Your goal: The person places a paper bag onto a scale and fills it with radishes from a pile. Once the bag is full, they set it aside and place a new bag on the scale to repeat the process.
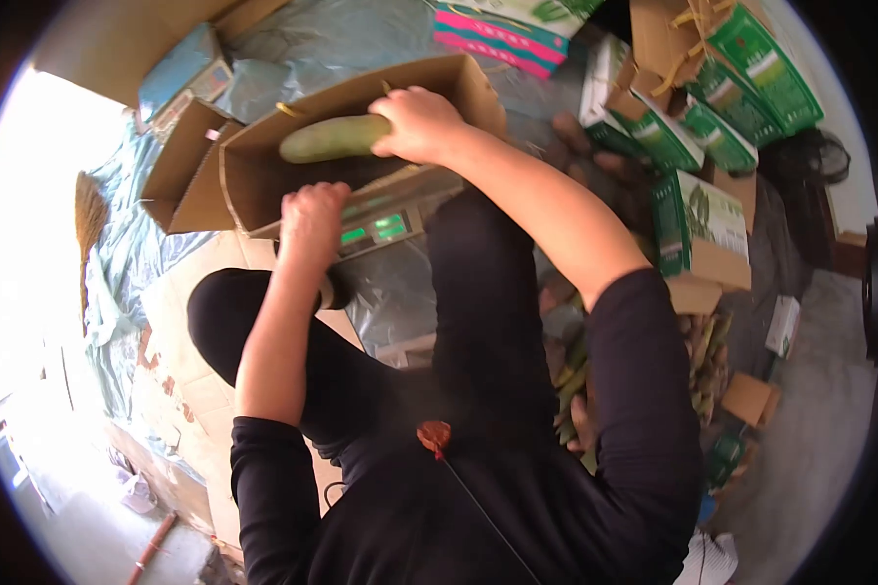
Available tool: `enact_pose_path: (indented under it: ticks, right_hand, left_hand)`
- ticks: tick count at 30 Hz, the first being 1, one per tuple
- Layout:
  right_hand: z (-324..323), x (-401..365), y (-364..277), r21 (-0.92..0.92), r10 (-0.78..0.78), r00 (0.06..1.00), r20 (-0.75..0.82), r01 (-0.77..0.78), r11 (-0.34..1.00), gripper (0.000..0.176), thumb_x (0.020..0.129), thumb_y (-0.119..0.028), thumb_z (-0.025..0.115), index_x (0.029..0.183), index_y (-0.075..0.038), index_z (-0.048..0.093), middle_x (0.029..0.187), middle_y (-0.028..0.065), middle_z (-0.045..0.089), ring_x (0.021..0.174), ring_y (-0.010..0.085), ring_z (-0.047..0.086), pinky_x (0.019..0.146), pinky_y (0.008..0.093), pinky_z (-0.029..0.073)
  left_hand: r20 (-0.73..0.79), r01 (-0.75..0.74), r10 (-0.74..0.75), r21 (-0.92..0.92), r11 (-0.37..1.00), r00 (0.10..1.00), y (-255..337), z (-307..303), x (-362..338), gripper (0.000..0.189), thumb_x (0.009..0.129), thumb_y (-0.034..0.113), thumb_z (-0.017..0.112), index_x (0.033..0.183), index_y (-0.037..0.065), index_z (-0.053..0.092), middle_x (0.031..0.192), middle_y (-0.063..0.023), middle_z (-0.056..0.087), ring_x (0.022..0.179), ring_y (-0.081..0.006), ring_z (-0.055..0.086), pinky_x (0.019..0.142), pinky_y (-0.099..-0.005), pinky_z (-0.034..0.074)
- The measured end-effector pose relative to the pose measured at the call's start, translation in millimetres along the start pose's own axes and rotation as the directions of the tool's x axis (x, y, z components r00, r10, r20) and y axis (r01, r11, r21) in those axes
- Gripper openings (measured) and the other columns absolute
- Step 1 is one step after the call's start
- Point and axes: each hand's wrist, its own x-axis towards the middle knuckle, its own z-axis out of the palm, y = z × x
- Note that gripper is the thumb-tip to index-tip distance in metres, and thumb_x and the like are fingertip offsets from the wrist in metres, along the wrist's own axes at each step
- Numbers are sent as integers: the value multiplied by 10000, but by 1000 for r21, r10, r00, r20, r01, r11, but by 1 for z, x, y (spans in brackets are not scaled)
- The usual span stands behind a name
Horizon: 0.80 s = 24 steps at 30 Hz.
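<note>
Green gourd [330, 139] in cardboard box [424, 80] — R hand [418, 124] wrapped round its right end, prob. to control its lie; L hand [310, 222] curled at near rim, maybe steadying — can't tell if gripping.

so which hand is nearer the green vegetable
Right. The right hand grips one end of the green vegetable; the left hand is at the near edge of the box.

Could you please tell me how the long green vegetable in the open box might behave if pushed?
The green vegetable would probably roll sideways, given its rounded, elongated body. It seems stiff, as it extends straight from the right hand. Its smooth-looking skin may be slippery.
</note>
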Motion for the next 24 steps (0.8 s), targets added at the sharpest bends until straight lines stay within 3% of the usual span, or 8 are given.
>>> enact_pose_path:
  ticks: [4, 7, 8, 12, 17, 21, 23, 24]
  right_hand:
    - [-1, -4, 17, 220, -34, 966, -256, 92, 971, 494, 701, -313, 738, 1117, -71, 627, 1067, 137, 642, 1017, 315, 594, 876, 409, 484]
    - [-43, -60, 41, 599, 152, 979, -136, -41, 800, 469, 764, -258, 705, 1145, -7, 598, 1075, 186, 643, 993, 258, 626, 857, 339, 490]
    - [-59, -86, 52, 617, 197, 976, -93, -99, 781, 396, 820, -182, 677, 1169, -19, 586, 1062, 101, 647, 965, 152, 605, 854, 282, 479]
    - [-83, -214, 116, 519, 536, 837, -108, -412, 748, 350, 851, -146, 645, 1180, -42, 587, 1043, 97, 645, 949, 157, 605, 850, 285, 473]
    - [-22, -408, 195, 322, 829, 525, -189, -765, 558, 382, 789, -243, 681, 1098, -34, 600, 989, 164, 654, 921, 300, 629, 794, 354, 487]
    - [39, -528, 197, -24, 951, 288, -112, -957, 288, 370, 811, -304, 630, 1068, -43, 581, 1051, 166, 622, 1039, 357, 561, 849, 440, 466]
    - [25, -524, 150, -163, 999, -35, 32, -986, -30, 409, 813, -325, 623, 1135, -80, 567, 1143, 157, 580, 1118, 359, 516, 881, 501, 446]
    - [36, -542, 146, -191, 991, -120, 52, -976, -108, 466, 805, -340, 632, 1199, -111, 536, 1208, 132, 547, 1163, 347, 484, 903, 513, 433]
  left_hand:
    - [-53, 16, -22, -103, 995, 998, -1, -2, 1, 162, 774, 29, 502, 870, 111, 603, 835, -80, 626, 878, -272, 616, 763, -420, 458]
    - [-84, -1, -8, -114, 994, 996, -4, -1, 4, 161, 771, 16, 489, 869, 91, 592, 848, -91, 627, 889, -293, 608, 774, -433, 448]
    - [-63, 5, -13, -123, 992, 998, -4, 0, 4, 172, 778, 13, 478, 877, 91, 594, 857, -94, 630, 902, -292, 605, 788, -435, 445]
    - [-65, 0, -10, -145, 989, 998, -3, -1, 3, 213, 762, 17, 558, 961, 80, 602, 888, -108, 631, 924, -293, 596, 816, -433, 440]
    - [-59, 18, -26, -144, 989, 998, -4, 3, 4, 251, 756, 1, 536, 988, 68, 602, 904, -125, 632, 934, -306, 591, 833, -446, 424]
    - [-59, 25, -34, -148, 989, 998, 4, -6, 3, 258, 754, -10, 511, 983, 64, 604, 896, -130, 633, 933, -311, 592, 832, -446, 425]
    - [-63, 27, -40, -194, 981, 997, 3, -5, 2, 248, 751, -11, 513, 970, 63, 605, 895, -132, 636, 930, -310, 595, 832, -447, 428]
    - [-65, 38, -51, -184, 982, 997, 2, -6, 2, 248, 751, -11, 513, 970, 63, 605, 895, -132, 636, 930, -310, 595, 832, -447, 428]
